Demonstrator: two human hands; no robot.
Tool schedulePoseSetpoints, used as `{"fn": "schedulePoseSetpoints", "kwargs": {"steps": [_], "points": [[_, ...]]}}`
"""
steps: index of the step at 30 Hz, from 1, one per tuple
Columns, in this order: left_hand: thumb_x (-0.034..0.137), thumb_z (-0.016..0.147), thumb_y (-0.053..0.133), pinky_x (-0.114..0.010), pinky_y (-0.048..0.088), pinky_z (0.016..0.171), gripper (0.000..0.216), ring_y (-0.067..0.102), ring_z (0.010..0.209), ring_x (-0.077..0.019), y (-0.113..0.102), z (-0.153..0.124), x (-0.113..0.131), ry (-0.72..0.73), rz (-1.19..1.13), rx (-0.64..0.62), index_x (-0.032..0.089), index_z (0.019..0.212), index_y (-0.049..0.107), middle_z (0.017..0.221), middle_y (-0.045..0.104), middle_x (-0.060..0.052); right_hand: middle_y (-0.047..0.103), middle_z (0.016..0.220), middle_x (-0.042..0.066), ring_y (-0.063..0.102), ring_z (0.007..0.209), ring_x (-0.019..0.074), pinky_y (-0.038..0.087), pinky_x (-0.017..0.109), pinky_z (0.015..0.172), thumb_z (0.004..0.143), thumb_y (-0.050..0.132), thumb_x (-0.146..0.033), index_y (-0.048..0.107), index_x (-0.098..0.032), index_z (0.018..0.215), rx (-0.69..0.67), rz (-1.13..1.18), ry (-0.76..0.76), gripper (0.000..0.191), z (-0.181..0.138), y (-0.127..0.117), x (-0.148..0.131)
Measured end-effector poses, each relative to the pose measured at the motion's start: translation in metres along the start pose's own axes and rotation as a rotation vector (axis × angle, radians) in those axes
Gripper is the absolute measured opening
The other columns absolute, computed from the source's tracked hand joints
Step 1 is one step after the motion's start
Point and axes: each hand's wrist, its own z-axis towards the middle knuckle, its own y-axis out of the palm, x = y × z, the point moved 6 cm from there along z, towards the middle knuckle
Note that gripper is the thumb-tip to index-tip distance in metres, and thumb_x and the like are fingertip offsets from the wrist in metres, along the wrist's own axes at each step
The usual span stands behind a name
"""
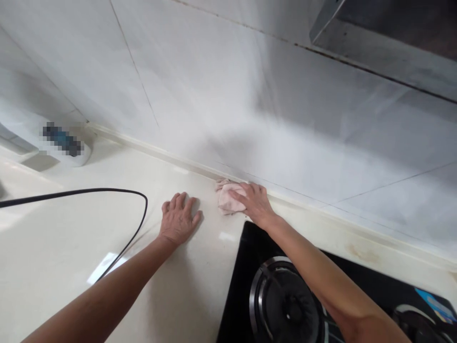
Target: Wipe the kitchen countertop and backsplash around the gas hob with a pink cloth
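A pale pink cloth (230, 199) is bunched under my right hand (257, 202), whose fingers curl over it. The cloth lies on the cream countertop (200, 295) against the low ledge at the foot of the wall, just beyond the stove's back left corner. To the left, my left hand (179, 219) rests palm down on the counter with its fingers spread and nothing in it. My right forearm reaches across the black gas stove (238, 290).
A black cable (107, 189) loops over the counter at left. A white appliance (76, 155) stands in the far left corner. Grey wall tiles (200, 85) rise behind, with a metal range hood (385, 43) at upper right. Brownish stains (362, 253) mark the strip behind the stove.
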Motion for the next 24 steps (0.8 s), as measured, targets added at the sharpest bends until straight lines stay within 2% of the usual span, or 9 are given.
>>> {"fn": "schedulePoseSetpoints", "kwargs": {"steps": [2,4,5,6,8,10,14,18,24], "points": [[0.047,0.101,0.049,-0.066,0.032,0.123,0.056,0.039,0.155,-0.0445,0.000,0.000,0.000,-0.004,-0.006,-0.009,0.015,0.144,0.065,0.162,0.051,-0.026,0.057,0.155,0.014,0.049,0.137,0.0364,0.036,0.050,0.109,0.095,0.081,-0.031,0.064,-0.034,0.150,0.079,0.046,0.083,0.058,-0.012,-0.013,0.009],[0.047,0.101,0.048,-0.065,0.031,0.123,0.057,0.039,0.155,-0.0440,0.001,0.000,0.001,-0.005,-0.002,-0.018,0.015,0.146,0.064,0.162,0.050,-0.026,0.070,0.134,0.012,0.060,0.122,0.0308,0.042,0.043,0.101,0.104,0.069,-0.034,0.077,-0.029,0.130,0.036,0.155,0.187,0.027,-0.026,-0.019,0.018],[0.047,0.101,0.048,-0.065,0.031,0.123,0.057,0.038,0.155,-0.0438,0.000,0.000,0.001,-0.005,0.003,-0.019,0.015,0.146,0.063,0.163,0.049,-0.026,0.074,0.121,0.009,0.064,0.111,0.0270,0.044,0.039,0.095,0.107,0.063,-0.034,0.081,-0.028,0.116,-0.047,0.215,0.227,0.020,-0.033,-0.018,0.020],[0.047,0.101,0.047,-0.064,0.031,0.123,0.057,0.038,0.156,-0.0435,0.000,0.000,0.001,-0.005,0.009,-0.020,0.015,0.146,0.063,0.163,0.049,-0.025,0.075,0.110,0.007,0.066,0.101,0.0237,0.044,0.035,0.088,0.108,0.060,-0.032,0.082,-0.026,0.104,-0.155,0.268,0.250,0.023,-0.040,-0.016,0.020],[0.048,0.102,0.046,-0.064,0.031,0.123,0.057,0.038,0.156,-0.0434,0.000,0.000,0.001,-0.003,0.023,-0.025,0.016,0.146,0.063,0.163,0.049,-0.025,0.076,0.102,0.005,0.067,0.091,0.0206,0.043,0.031,0.080,0.108,0.058,-0.027,0.080,-0.024,0.092,-0.354,0.321,0.262,0.028,-0.051,-0.008,0.015],[0.048,0.102,0.045,-0.064,0.031,0.123,0.057,0.038,0.155,-0.0436,0.000,0.000,0.001,-0.002,0.035,-0.035,0.015,0.145,0.063,0.163,0.049,-0.025,0.076,0.105,0.006,0.068,0.095,0.0208,0.043,0.031,0.081,0.108,0.056,-0.024,0.080,-0.023,0.091,-0.439,0.293,0.267,0.029,-0.055,-0.004,0.009],[0.048,0.102,0.044,-0.064,0.031,0.123,0.058,0.038,0.156,-0.0434,0.000,0.000,0.001,-0.005,0.039,-0.038,0.015,0.146,0.063,0.163,0.049,-0.025,0.076,0.111,0.007,0.068,0.107,0.0224,0.043,0.033,0.091,0.111,0.051,-0.024,0.081,-0.022,0.095,-0.445,0.195,0.305,0.034,-0.047,0.004,0.003],[0.048,0.102,0.043,-0.064,0.032,0.122,0.058,0.038,0.155,-0.0433,0.000,0.001,0.001,0.001,0.045,-0.024,0.015,0.146,0.063,0.162,0.050,-0.025,0.078,0.116,0.007,0.068,0.114,0.0246,0.043,0.036,0.097,0.111,0.055,-0.029,0.082,-0.023,0.104,-0.459,0.183,0.356,0.029,-0.039,0.009,-0.002],[0.049,0.102,0.043,-0.062,0.032,0.122,0.058,0.039,0.154,-0.0416,0.002,0.001,-0.002,0.013,0.055,-0.004,0.016,0.145,0.063,0.161,0.051,-0.024,0.078,0.119,0.017,0.070,0.118,0.0289,0.043,0.039,0.100,0.108,0.052,-0.023,0.081,-0.016,0.113,-0.508,0.107,0.437,0.030,-0.028,0.012,-0.015]]}}
